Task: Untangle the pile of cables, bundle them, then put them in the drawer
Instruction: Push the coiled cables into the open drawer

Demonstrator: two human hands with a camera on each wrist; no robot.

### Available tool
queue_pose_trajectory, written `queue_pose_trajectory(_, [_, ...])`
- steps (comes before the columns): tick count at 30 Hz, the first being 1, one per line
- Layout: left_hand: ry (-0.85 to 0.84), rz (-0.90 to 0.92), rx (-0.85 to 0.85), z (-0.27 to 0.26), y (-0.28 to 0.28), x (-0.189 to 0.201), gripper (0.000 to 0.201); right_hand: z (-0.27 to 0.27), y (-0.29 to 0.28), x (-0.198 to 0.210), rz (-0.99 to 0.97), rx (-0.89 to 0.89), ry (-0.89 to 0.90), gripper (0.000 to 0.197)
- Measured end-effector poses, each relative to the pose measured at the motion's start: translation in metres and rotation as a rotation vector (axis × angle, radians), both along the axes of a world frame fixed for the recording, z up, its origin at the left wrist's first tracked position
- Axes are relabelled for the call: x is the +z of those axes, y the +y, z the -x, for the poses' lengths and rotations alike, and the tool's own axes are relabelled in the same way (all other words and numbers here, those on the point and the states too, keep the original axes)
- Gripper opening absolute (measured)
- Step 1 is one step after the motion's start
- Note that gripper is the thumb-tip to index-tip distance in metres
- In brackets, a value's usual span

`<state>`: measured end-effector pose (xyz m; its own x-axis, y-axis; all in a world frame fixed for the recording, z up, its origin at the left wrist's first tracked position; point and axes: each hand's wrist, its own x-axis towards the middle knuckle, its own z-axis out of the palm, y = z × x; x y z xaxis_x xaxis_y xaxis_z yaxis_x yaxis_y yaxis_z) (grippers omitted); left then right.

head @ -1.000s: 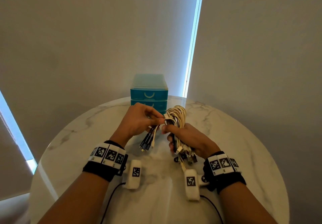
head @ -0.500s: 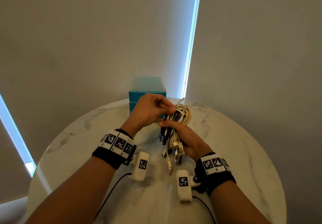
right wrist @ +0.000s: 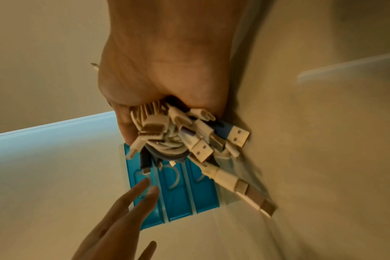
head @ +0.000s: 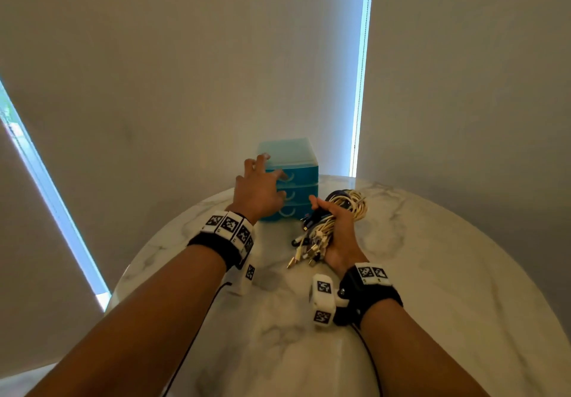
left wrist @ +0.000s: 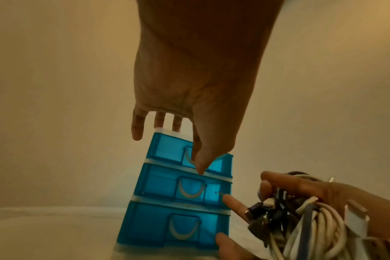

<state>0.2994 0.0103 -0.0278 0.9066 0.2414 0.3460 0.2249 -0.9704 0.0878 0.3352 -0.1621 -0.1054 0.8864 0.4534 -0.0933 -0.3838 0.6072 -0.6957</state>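
- Since the cables (head: 332,226) are gathered into one bundle, they are seen right of centre in the head view, gripped by the right hand (head: 338,236), whose fingers are curled tight around the middle; plug ends hang loose toward the lower left.
- The bundle is held just right of the blue drawer unit (head: 304,177), near it; whether it touches cannot be told.
- At the centre of the head view, the left hand (head: 256,188) is spread wide with fingers released, holding nothing; its fingertips are placed at the top drawer (left wrist: 167,149), with the thumb over that drawer's handle in the left wrist view.
- All three drawers appear closed, so opening one is judged to be the step in hand.
- The handle should be hooked firmly and drawn straight out; the light unit may slide on the marble table (head: 432,273) unless steadied.
- Dangling plugs should be tucked in before the bundle is lowered, lest they catch on the drawer edge.
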Motion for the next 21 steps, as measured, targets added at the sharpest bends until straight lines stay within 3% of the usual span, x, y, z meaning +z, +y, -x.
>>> queue_pose_trajectory(5, [-0.144, 0.175, -0.01, 0.012, -0.016, -0.002, 0.026, -0.005, -0.004, -0.002, 0.005, -0.033, 0.022, 0.014])
queue_pose_trajectory(7, [-0.203, 0.182, -0.006, 0.031, -0.027, 0.0, 0.033, -0.006, -0.005, -0.003, 0.02, -0.032, 0.03, 0.013])
queue_pose_trajectory(11, [-0.356, 0.164, -0.075, 0.08, -0.041, 0.009, 0.05, -0.005, -0.008, -0.003, -0.03, -0.008, 0.037, 0.033])
queue_pose_trajectory(13, [-0.492, 0.25, -0.148, 0.096, -0.044, 0.016, 0.053, -0.005, -0.008, -0.004, -0.008, -0.007, 0.007, 0.038])
queue_pose_trajectory(17, [-0.757, 0.873, -0.273, 0.095, -0.032, 0.018, 0.049, -0.006, -0.008, -0.006, 0.002, 0.017, -0.014, 0.053])
queue_pose_trajectory(19, [-0.81, 1.172, -0.174, 0.084, -0.015, 0.009, 0.043, -0.006, -0.01, -0.006, -0.003, 0.03, -0.014, 0.056])
queue_pose_trajectory(21, [-0.715, 1.441, -0.044, 0.073, 0.004, -0.009, 0.04, -0.009, -0.011, -0.009, -0.023, 0.035, -0.009, 0.054])
